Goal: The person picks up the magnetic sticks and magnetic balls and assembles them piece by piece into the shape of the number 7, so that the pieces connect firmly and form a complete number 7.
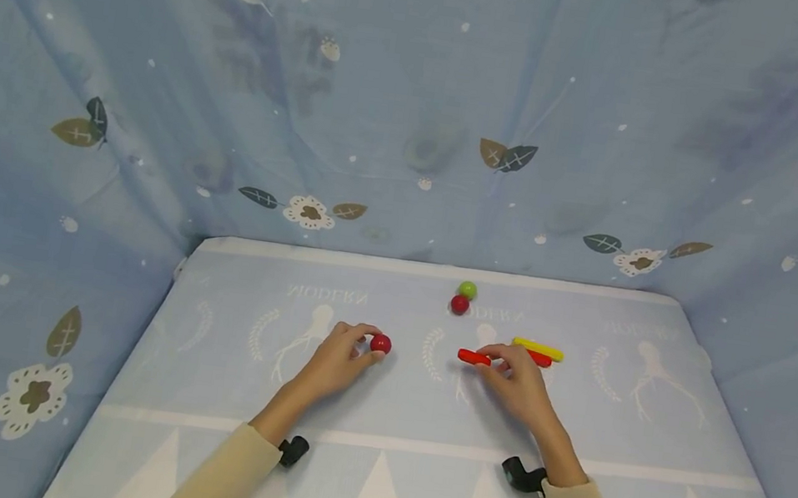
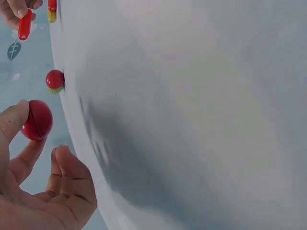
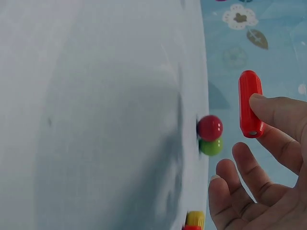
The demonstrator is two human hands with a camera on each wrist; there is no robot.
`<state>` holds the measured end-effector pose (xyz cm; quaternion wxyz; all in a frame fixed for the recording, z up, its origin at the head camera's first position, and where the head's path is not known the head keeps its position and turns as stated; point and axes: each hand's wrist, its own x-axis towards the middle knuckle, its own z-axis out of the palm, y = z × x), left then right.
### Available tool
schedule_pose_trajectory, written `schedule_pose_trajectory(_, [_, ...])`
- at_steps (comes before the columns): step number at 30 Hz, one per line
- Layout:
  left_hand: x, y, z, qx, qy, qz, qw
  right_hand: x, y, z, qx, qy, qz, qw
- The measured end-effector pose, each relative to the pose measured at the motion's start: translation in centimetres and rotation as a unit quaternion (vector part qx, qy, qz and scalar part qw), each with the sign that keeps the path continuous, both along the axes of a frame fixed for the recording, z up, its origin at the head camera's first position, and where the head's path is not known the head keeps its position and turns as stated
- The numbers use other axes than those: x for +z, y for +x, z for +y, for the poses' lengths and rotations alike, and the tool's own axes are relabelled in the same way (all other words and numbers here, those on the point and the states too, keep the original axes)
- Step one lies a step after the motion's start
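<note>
Pinching left hand [image 1: 339,359]: thumb and finger grip the dark red ball [image 1: 380,344]; the other fingers curve beside it, holding nothing.
Right hand [image 1: 520,387]: thumb and finger pinch the red stick [image 1: 472,357] toward one end, the spare fingers loosely bent.
Ball's place: left of centre over the worktop [image 1: 407,414], seemingly just above it, though I can't judge the height well from here.
Ball's feel: I'd guess light, hard and smooth, ready to slip or roll; best held on opposite sides across its widest part.
Stick's place: right of that ball, well apart from it.
Stick's feel: probably light and stiff, its ridged sides helping the grip; the middle should balance best.
Far edge: a second red ball [image 1: 460,304] just in front of a green ball [image 1: 467,290].
Near the right fingers: a yellow stick [image 1: 538,350] just beside another red stick [image 1: 543,360].
</note>
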<state>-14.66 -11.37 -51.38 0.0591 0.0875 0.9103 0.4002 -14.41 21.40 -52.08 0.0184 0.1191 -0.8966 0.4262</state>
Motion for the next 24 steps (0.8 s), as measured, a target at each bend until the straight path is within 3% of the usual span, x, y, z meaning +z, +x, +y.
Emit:
schedule_pose_trajectory(4, [-0.4,1.5,-0.8,0.006,0.003,-0.007,1.0,-0.2,0.3,-0.9,0.01,-0.007,-0.002,0.9999])
schedule_pose_trajectory(10, [-0.7,2.7,-1.0,0.0,0.015,-0.023,0.9996,-0.3,0.8,-2.0,0.017,-0.008,-0.017,0.9997])
schedule_pose_trajectory(24, [-1.3,3.6,-1.2,-0.024,0.008,-0.015,0.9996,-1.1,1.2,-4.1,0.044,-0.013,-0.038,0.9982])
